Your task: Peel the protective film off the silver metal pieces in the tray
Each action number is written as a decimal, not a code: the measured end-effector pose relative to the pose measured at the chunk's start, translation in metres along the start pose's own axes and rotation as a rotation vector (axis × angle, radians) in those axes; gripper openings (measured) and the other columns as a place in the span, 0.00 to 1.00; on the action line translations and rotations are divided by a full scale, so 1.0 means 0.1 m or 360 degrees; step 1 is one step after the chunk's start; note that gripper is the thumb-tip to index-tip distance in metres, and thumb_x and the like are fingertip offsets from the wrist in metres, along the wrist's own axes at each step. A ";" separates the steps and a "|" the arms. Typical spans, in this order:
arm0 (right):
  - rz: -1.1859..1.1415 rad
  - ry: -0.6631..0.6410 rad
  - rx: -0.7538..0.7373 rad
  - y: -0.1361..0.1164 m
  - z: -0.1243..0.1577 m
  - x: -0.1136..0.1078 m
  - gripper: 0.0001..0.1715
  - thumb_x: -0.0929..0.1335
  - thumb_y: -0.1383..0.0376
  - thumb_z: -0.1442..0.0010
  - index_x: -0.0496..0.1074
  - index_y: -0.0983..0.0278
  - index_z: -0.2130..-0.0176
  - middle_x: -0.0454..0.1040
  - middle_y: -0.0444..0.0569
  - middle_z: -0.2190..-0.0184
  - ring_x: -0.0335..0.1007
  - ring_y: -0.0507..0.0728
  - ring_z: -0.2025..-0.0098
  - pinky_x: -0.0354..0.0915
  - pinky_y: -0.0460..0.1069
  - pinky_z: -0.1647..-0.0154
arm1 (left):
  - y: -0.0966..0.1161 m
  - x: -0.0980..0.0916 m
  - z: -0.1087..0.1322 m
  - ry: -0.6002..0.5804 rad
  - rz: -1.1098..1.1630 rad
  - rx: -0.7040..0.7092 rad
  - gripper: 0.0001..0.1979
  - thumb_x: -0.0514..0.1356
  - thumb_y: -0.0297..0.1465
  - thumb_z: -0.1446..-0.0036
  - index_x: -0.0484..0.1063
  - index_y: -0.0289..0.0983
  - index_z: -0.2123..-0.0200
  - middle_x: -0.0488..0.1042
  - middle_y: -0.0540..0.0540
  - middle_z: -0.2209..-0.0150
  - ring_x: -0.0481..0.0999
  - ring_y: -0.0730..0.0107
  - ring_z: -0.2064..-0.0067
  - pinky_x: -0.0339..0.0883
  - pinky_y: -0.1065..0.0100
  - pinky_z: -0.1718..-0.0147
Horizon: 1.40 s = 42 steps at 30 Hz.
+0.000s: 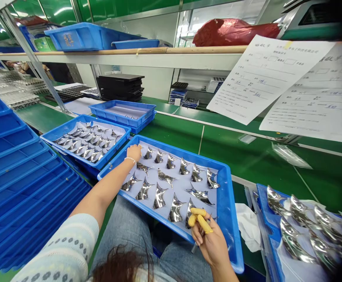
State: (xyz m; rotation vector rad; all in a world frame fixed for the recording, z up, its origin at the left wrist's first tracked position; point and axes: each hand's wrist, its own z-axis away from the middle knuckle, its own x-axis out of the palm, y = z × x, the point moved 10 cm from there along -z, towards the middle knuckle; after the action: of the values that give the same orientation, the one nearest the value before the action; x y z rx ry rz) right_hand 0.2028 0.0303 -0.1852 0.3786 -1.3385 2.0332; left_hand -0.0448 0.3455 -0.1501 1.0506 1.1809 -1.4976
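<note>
Right hand [209, 243] — fingers in yellow cots [204, 224], pinched together on a thin metal tool [194, 248], above the near rim of a blue tray [226, 196]. Left hand [134, 152] — curled on the tray's white sheet [182, 192], just beside a curved shiny metal piece [149, 153]; any grip cannot be told. Tray holds rows of such pieces. Beyond: second loaded blue tray [85, 137], third blue tray [122, 113], green workbench [173, 133].

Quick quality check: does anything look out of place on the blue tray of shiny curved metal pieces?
Yes. In the blue plastic tray, one curved, mirror-polished metal piece lies flat and turned sideways near the right rim, unlike the upright pieces in neat rows beside it.
</note>
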 end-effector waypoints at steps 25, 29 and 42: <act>-0.0075 -0.0052 -0.0037 0.03 -0.06 0.01 0.22 0.76 0.52 0.52 0.72 0.64 0.64 0.70 0.43 0.78 0.48 0.43 0.88 0.47 0.41 0.87 | -0.34 -0.04 0.06 -0.0083 0.0789 -0.0278 0.14 0.58 0.36 0.39 0.70 0.33 0.55 0.72 0.42 0.54 0.72 0.62 0.53 0.68 0.55 0.52; -0.0081 -0.0061 -0.0064 0.01 -0.07 0.01 0.21 0.76 0.53 0.53 0.73 0.64 0.64 0.70 0.42 0.79 0.48 0.43 0.87 0.48 0.41 0.87 | -0.27 -0.32 0.20 0.0038 0.1288 -0.0326 0.12 0.57 0.35 0.39 0.70 0.32 0.57 0.73 0.43 0.58 0.73 0.66 0.58 0.68 0.61 0.57; 0.0287 -0.0216 -0.0521 -0.35 0.25 0.42 0.24 0.72 0.48 0.47 0.71 0.63 0.59 0.56 0.36 0.86 0.46 0.47 0.83 0.49 0.43 0.82 | 1.34 -0.27 2.63 -0.1310 0.3180 0.0067 0.20 0.72 0.39 0.63 0.71 0.31 0.74 0.67 0.50 0.77 0.63 0.81 0.77 0.57 0.76 0.76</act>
State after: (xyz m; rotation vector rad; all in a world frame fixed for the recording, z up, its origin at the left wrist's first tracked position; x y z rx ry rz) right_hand 0.1923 0.0323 -0.1257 0.2580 -1.8129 1.9093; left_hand 0.0712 0.0769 -0.1040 0.8290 -0.6042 -0.1266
